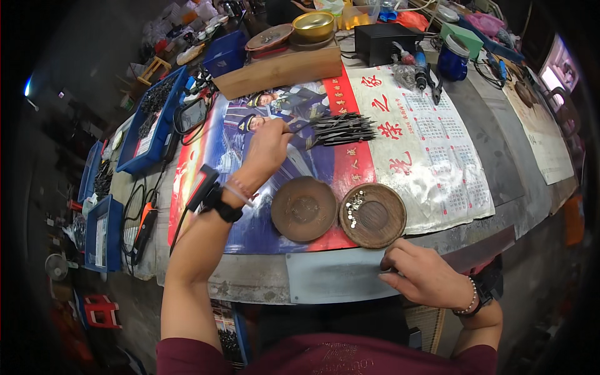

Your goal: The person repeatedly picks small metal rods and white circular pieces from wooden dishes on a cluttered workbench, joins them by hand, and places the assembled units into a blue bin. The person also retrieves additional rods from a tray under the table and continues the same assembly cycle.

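Observation:
My left hand [269,149] is over the printed calendar sheet, its fingers closed in a pinch at the left end of a pile of thin black sticks [344,129]. Whatever sits between those fingertips is too small to make out. Near the table's front edge, my right hand [419,273] has curled fingers and a thumb drawn in; its fingertips hide anything held there. Just beyond it stands a round brown wooden dish [389,230] with small shiny pale discs along its left side. A plain brown dish [304,209] with a few specks touches its left.
A wooden block [281,74] lies at the back, with a yellow bowl [314,25] behind it. Blue bins [145,125] line the left side, near an orange-and-black tool [145,225] and cables. Pliers [433,84] and a blue jar [453,57] are at the back right.

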{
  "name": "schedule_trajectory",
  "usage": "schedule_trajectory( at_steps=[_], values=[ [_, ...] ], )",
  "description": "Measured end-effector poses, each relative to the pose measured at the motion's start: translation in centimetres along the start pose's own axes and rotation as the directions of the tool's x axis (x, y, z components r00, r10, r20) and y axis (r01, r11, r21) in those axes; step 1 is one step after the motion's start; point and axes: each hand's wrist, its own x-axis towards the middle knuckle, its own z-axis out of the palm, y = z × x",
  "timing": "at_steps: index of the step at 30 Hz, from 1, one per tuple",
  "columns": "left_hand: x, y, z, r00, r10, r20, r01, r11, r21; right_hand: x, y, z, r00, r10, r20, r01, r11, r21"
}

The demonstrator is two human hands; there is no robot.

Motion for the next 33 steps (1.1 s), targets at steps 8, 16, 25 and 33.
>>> schedule_trajectory(
  at_steps=[8,16,25,33],
  values=[
    [-13.7,10.6,-6.5,0.997,-0.036,0.069,0.062,0.909,-0.413,1.6,-2.6,4.0,0.951,0.165,-0.261,0.06,0.729,0.681],
    [-22.1,15.0,-6.9,0.998,-0.057,0.034,0.066,0.852,-0.52,3.3,-5.0,5.7,0.951,0.159,-0.265,0.086,0.687,0.722],
    [-24.9,15.5,-7.1,0.911,-0.22,0.349,0.407,0.337,-0.849,6.9,-5.0,4.3,0.994,0.094,-0.052,-0.06,0.885,0.461],
    [-27.4,15.1,-6.3,0.871,-0.313,0.378,0.456,0.229,-0.86,13.4,0.0,2.5,0.998,-0.058,-0.037,0.039,0.917,-0.396]
  ],
)
